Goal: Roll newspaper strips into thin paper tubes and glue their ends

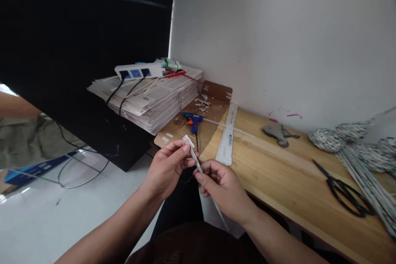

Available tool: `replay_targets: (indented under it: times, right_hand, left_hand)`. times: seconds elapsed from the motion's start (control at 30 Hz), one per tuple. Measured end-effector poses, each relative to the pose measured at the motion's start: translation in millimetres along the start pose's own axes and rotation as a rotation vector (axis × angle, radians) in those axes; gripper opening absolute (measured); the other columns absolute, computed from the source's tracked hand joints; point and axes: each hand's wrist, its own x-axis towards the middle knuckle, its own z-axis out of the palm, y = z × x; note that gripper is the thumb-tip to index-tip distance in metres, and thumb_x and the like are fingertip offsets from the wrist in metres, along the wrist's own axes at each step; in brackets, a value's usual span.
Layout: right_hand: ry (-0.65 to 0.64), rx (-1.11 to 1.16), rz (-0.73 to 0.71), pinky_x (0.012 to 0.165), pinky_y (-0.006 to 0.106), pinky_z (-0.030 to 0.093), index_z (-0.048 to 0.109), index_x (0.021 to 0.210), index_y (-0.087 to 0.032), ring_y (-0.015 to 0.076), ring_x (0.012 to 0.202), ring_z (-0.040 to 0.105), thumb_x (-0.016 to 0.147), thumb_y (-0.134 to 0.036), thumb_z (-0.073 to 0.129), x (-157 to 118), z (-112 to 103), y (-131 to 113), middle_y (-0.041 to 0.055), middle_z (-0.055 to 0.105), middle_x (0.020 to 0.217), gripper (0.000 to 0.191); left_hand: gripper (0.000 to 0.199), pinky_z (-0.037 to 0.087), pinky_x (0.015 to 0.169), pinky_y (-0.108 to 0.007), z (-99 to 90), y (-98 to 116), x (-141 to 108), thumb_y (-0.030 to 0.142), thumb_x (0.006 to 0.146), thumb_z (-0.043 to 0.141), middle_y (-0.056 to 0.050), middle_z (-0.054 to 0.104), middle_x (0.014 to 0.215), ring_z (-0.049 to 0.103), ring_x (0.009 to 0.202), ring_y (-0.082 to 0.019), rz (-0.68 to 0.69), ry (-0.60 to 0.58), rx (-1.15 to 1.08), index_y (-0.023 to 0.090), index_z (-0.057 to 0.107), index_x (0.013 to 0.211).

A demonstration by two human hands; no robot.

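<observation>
A narrow printed paper strip, apparently folded or rolled thin, runs slantwise between my hands. My left hand pinches it close to its flat upper end between thumb and fingers. Lower down, my right hand grips the same strip, and its thin tail hangs below toward my lap. Just beyond my hands, a blue glue gun with an orange trigger lies on a piece of cardboard. A flat length of printed paper rests on the wooden table to the right of it.
A tall paper stack carries a power strip with black cords. Black scissors, a grey cloth-like piece and woven paper bundles lie on the wooden table. At far left, another person's arm shows beyond a black panel.
</observation>
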Motion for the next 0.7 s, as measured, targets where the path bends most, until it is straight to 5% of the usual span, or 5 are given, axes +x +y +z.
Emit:
replay_targets:
  times: [0.27, 0.5, 0.7]
  right_hand:
    - [0.043, -0.31, -0.145, 0.059, 0.024, 0.037, 0.065, 0.08, -0.019, 0.0102, 0.061, 0.046, 0.096, -0.038, 0.047, -22, -33, -15, -0.002, 0.052, 0.066, 0.031]
    - [-0.095, -0.227, -0.038, 0.052, 0.023, 0.032, 0.071, 0.1, -0.021, 0.0087, 0.053, 0.039, 0.098, -0.043, 0.041, -37, -52, -15, -0.002, 0.049, 0.063, 0.037]
    - [-0.062, -0.192, -0.008, 0.049, 0.023, 0.03, 0.071, 0.098, -0.021, 0.0084, 0.05, 0.038, 0.098, -0.043, 0.042, -44, -53, -9, -0.0016, 0.05, 0.061, 0.037]
  left_hand:
    - [0.01, 0.055, 0.06, -0.021, 15.1, -8, -6, 0.02, 0.076, 0.075, -0.003, 0.069, 0.074, 0.065, 0.068, -0.012, -0.032, -0.096, 0.066, 0.014, 0.07, 0.082]
    - [0.016, 0.055, 0.061, -0.021, 17.4, -11, -8, 0.017, 0.073, 0.077, -0.004, 0.068, 0.08, 0.065, 0.071, -0.013, -0.057, -0.194, 0.141, 0.014, 0.072, 0.088]
    - [0.014, 0.056, 0.061, -0.021, 19.0, -18, -8, 0.017, 0.07, 0.079, -0.003, 0.067, 0.081, 0.066, 0.071, -0.013, -0.063, -0.157, 0.136, 0.014, 0.073, 0.083]
